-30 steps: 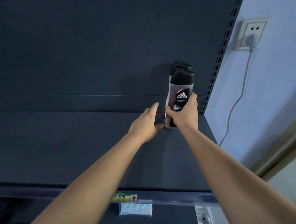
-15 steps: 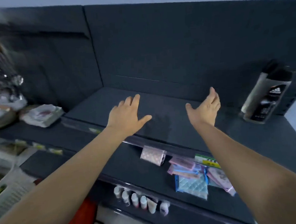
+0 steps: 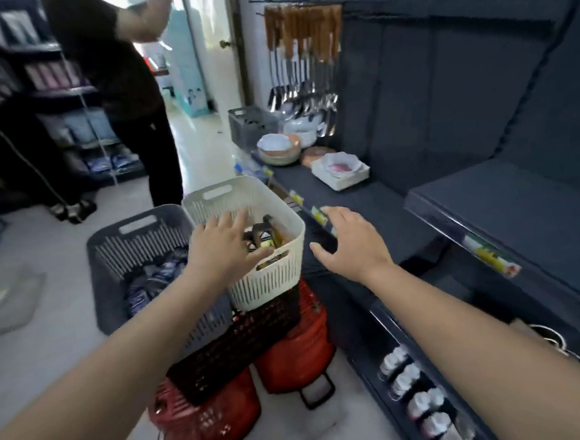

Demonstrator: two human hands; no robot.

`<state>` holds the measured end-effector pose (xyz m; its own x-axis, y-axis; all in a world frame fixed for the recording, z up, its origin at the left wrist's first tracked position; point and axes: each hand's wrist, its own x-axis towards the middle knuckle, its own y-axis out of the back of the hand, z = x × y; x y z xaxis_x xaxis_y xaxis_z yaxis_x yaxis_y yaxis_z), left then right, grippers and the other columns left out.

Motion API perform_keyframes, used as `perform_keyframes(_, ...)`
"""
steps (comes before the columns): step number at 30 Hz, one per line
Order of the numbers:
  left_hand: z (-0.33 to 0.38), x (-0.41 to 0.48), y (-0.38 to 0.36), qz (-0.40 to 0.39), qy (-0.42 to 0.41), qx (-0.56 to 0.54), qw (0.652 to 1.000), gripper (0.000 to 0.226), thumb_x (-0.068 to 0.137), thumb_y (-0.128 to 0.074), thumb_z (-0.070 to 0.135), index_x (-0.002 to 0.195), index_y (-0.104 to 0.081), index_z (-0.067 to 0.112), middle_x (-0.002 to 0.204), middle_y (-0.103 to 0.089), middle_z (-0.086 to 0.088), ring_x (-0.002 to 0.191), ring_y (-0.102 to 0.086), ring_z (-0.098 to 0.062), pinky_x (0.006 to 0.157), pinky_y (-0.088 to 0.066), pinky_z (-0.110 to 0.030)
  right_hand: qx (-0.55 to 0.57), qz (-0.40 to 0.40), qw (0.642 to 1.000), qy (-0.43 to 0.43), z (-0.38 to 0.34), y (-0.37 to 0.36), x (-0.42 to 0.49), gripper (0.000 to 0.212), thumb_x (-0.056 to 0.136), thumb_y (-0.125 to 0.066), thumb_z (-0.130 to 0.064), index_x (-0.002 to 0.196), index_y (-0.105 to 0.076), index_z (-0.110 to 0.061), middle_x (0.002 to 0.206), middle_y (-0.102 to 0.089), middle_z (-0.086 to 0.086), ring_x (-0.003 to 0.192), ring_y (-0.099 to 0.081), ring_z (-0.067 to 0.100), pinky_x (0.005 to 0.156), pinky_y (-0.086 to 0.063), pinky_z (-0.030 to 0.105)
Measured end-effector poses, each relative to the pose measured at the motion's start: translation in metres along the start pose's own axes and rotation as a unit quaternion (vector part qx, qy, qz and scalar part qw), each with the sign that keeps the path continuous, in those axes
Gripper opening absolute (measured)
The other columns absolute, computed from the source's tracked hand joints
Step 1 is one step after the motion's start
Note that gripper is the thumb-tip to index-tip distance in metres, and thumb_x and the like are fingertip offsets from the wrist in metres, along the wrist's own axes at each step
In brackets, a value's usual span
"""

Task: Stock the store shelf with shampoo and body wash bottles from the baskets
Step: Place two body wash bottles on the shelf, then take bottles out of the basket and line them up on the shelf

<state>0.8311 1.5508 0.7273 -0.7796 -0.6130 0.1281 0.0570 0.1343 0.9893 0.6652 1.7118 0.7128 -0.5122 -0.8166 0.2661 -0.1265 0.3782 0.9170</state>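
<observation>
Store aisle; white basket point(image 3: 269, 283) of bottles point(image 3: 265, 237), labels perhaps unreadable.

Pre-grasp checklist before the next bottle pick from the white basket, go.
1. Left hand empty, fingers spread: ok.
2. Right hand empty, open: ok.
3. White basket has stock: ok, dark bottles visible inside.
4. Left hand over the white basket opening: ok, just above the rim.
5. Basket seating: cannot tell; it sits tilted on a dark crate over red baskets.
6. Bottle orientation for a clean grip: cannot tell, partly hidden by the hand.
</observation>
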Motion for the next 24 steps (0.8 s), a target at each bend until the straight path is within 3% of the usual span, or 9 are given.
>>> perform_keyframes(5, -0.085, -0.011, -0.036, -0.047, 0.116, 0.018, 0.992, 0.095, 0.084, -0.028, 0.081, 0.155, -0.017, 0.019, 0.152, -0.035, -0.01, 0.134, -0.039, -0.03, 0.104, -0.036, -0.043, 0.012, -0.059, 0.994, 0.095, -0.058, -0.056, 0.056, 0.064, 0.09, -0.054, -0.047, 0.143, -0.038, -0.015, 0.138, -0.048, 0.003, 0.126, -0.047, 0.025, 0.101, -0.042, 0.039)
perform_keyframes(10, -0.139, -0.008, -0.069, -0.083, 0.218, 0.003, 0.972, 0.091, 0.085, -0.027, 0.08, 0.152, -0.021, 0.018, 0.149, -0.038, -0.009, 0.132, -0.04, -0.03, 0.103, -0.037, -0.044, 0.044, -0.112, 0.98, 0.161, -0.1, -0.108, 0.113, 0.062, 0.092, -0.052, -0.045, 0.143, -0.038, -0.015, 0.139, -0.047, 0.004, 0.128, -0.044, 0.023, 0.102, -0.039, 0.038)
perform_keyframes(14, -0.171, -0.005, -0.098, -0.126, 0.297, 0.007, 0.946, 0.09, 0.086, -0.024, 0.079, 0.152, -0.022, 0.018, 0.147, -0.041, -0.008, 0.129, -0.044, -0.028, 0.1, -0.041, -0.043, 0.143, -0.178, 0.953, 0.199, -0.142, -0.149, 0.156, 0.051, 0.096, -0.051, -0.034, 0.141, -0.04, -0.011, 0.138, -0.048, 0.006, 0.126, -0.045, 0.023, 0.102, -0.04, 0.036)
perform_keyframes(18, -0.187, 0.003, -0.119, -0.18, 0.343, 0.005, 0.922, 0.091, 0.087, -0.023, 0.078, 0.154, -0.016, 0.018, 0.153, -0.034, -0.009, 0.136, -0.039, -0.027, 0.105, -0.037, -0.042, 0.245, -0.207, 0.922, 0.218, -0.177, -0.18, 0.18, 0.041, 0.098, -0.049, -0.024, 0.137, -0.046, -0.012, 0.133, -0.051, 0.003, 0.118, -0.051, 0.018, 0.096, -0.044, 0.031)
perform_keyframes(21, -0.198, 0.01, -0.133, -0.194, 0.364, -0.007, 0.911, 0.091, 0.087, -0.023, 0.078, 0.155, -0.014, 0.018, 0.154, -0.033, -0.008, 0.136, -0.038, -0.027, 0.104, -0.038, -0.042, 0.266, -0.254, 0.908, 0.199, -0.195, -0.207, 0.19, 0.039, 0.098, -0.05, -0.022, 0.135, -0.044, -0.013, 0.131, -0.048, 0.003, 0.109, -0.054, 0.019, 0.091, -0.047, 0.035)
perform_keyframes(24, -0.206, 0.011, -0.145, -0.21, 0.37, -0.018, 0.905, 0.09, 0.088, -0.023, 0.077, 0.156, -0.009, 0.019, 0.156, -0.03, -0.008, 0.138, -0.036, -0.026, 0.104, -0.038, -0.041, 0.213, -0.308, 0.91, 0.175, -0.202, -0.239, 0.187, 0.049, 0.095, -0.053, -0.018, 0.141, -0.036, -0.012, 0.139, -0.041, 0.006, 0.123, -0.046, 0.023, 0.099, -0.043, 0.036)
